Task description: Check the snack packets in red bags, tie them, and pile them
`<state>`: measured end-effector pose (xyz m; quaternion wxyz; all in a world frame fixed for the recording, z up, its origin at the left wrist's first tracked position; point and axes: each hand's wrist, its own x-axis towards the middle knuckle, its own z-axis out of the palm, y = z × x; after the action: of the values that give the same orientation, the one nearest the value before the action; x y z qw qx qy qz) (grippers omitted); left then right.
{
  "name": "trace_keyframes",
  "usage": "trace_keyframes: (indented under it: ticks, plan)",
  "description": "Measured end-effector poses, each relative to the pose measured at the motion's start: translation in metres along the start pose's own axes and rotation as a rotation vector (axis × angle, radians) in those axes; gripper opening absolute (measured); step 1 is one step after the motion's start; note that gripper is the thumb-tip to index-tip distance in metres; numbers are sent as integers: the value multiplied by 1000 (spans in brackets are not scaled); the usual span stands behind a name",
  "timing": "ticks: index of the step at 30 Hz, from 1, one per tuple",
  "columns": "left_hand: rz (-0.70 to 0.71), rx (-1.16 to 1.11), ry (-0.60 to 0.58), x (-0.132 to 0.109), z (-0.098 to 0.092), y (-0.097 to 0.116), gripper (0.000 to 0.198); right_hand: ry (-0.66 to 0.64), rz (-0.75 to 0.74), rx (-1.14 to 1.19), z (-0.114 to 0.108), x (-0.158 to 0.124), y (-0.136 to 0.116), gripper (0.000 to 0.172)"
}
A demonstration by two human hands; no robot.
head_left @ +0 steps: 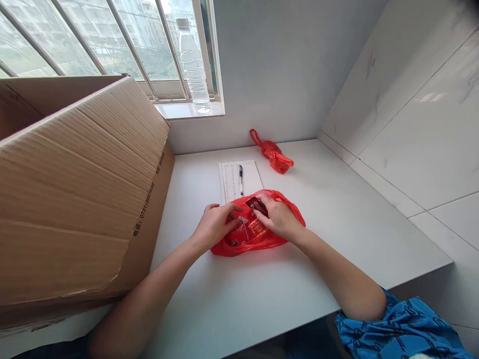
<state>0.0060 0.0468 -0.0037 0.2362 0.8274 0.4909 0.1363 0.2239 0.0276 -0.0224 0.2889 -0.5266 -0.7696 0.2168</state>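
Observation:
A red plastic bag (268, 244) lies spread on the white table with its mouth open, and several red printed packets (245, 232) show inside. In my right hand (279, 217) is a small dark packet (256, 204), gripped between thumb and fingers over the bag's right half. My left hand (216, 223) is at the bag's left rim, its fingers curled in over the plastic beside the red packets. Part of the dark packet is hidden by my right fingers. What lies deeper in the bag cannot be seen.
Behind the bag are a notebook (231, 182) with a black pen (241, 180) on it, and a knotted red bag (275, 155). A large open cardboard box (82, 199) stands at left. On the windowsill is a water bottle (194, 70). Tiled wall (419, 149) bounds the right.

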Motion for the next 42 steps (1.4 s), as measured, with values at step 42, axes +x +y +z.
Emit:
trace_keyframes:
  ticks: [42]
  plan:
    - [63,-297,141,-18,-32,34,32,20,78,801,-15,-6,-27,27]
